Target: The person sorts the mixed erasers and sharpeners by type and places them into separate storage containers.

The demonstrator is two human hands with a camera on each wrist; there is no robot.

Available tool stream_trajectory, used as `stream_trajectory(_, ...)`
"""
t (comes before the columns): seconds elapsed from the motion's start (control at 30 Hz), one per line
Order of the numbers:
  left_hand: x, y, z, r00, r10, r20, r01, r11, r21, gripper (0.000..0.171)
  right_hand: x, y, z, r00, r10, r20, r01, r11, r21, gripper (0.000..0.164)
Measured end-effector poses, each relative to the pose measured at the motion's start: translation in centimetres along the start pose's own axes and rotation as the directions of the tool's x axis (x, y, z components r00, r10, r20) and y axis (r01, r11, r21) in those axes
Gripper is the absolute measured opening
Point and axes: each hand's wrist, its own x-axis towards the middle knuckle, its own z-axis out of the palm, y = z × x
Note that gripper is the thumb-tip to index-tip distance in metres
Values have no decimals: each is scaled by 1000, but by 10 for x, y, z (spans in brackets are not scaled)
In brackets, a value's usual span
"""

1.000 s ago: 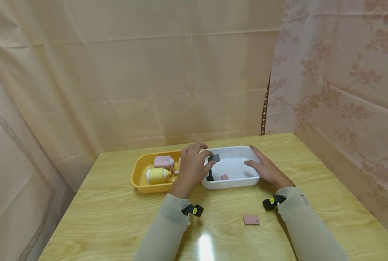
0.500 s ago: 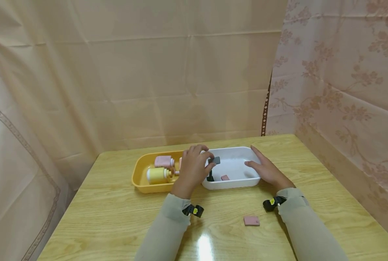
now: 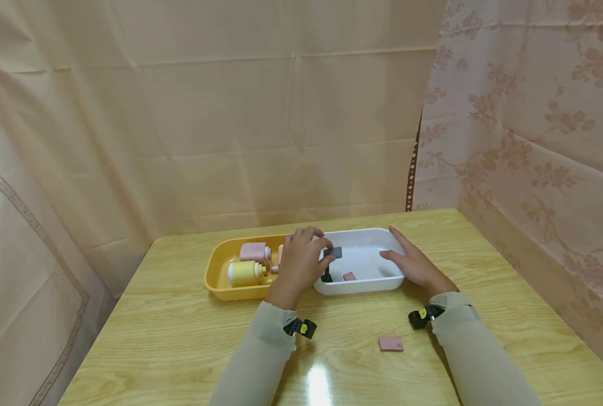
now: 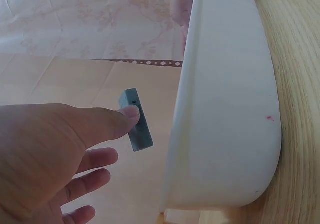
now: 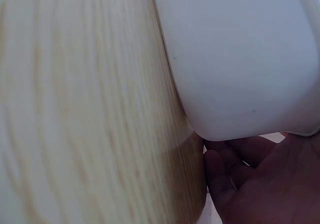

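Between the thumb and fingers of my left hand (image 3: 298,262) is a small dark grey rectangular block (image 4: 136,126), pinched above the left part of a white tray (image 3: 364,287). In the left wrist view the thumb presses on the block's face, and the other fingers hang loosely behind. My right hand (image 3: 417,266) grips the tray's right end, thumb over the rim and fingers along the outside wall. Inside the white tray lie a black piece (image 3: 326,277), partly hidden by the left hand, and a small pink block (image 3: 349,276).
Left of the white tray stands a yellow tray (image 3: 209,276) holding a pink bottle (image 3: 253,251) and a yellow bottle (image 3: 243,273), its right part behind my left hand. A flat pink block (image 3: 390,343) lies on the wooden table (image 3: 180,344) near the right forearm.
The grey block has come down slightly in the left hand's pinch. My right hand and both trays stay where they were.
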Motion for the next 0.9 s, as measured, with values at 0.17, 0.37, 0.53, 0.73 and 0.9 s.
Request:
stream_trajectory(0.17, -1, -1, 0, 1000, -1, 4, 1, 1000, 0, 22, 0, 0, 0, 1000, 0, 1, 0, 1000, 1, 86)
stream_trajectory(0.37, -1, -1, 1, 1000, 0, 10, 0, 1000, -3, 16, 0, 1, 0, 1000, -12, -3, 12, 1000, -8, 86)
stream_trajectory(0.53, 0, -1, 2, 1000, 0, 14, 0, 1000, 0, 13, 0, 1, 0, 1000, -17, -6, 17, 1000, -11, 86)
stream_trajectory(0.73, 0, -1, 2, 1000, -2, 15, 2, 1000, 5, 15, 0, 1, 0, 1000, -11, -5, 11, 1000, -19, 86)
stream_trajectory(0.9, 0, -1, 1, 1000, -6, 21, 6, 1000, 5, 17, -1, -1, 0, 1000, -6, -5, 6, 1000, -13, 87)
